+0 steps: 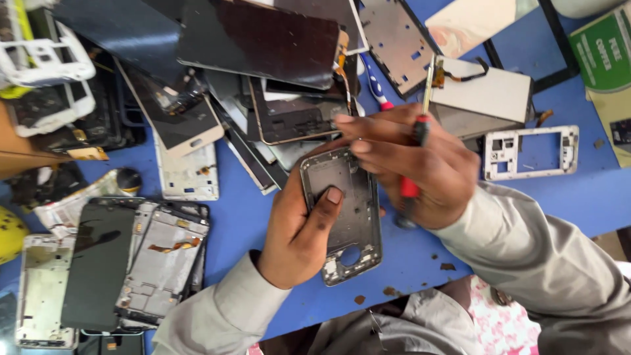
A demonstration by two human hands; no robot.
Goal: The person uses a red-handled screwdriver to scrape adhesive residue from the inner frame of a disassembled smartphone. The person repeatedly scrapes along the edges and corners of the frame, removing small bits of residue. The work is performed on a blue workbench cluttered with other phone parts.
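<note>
Blue table (250, 217): left hand (299, 230) clasps phone frame (348, 217), right hand (420, 171) grips screwdriver (413, 158).

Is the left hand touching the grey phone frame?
Touching. The head view shows the left hand gripping the grey phone frame, with its thumb pressed flat on the frame's inside. The right hand holds a red-handled screwdriver above it.

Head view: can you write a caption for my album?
Left hand grips a phone frame; right hand holds a screwdriver.
</note>
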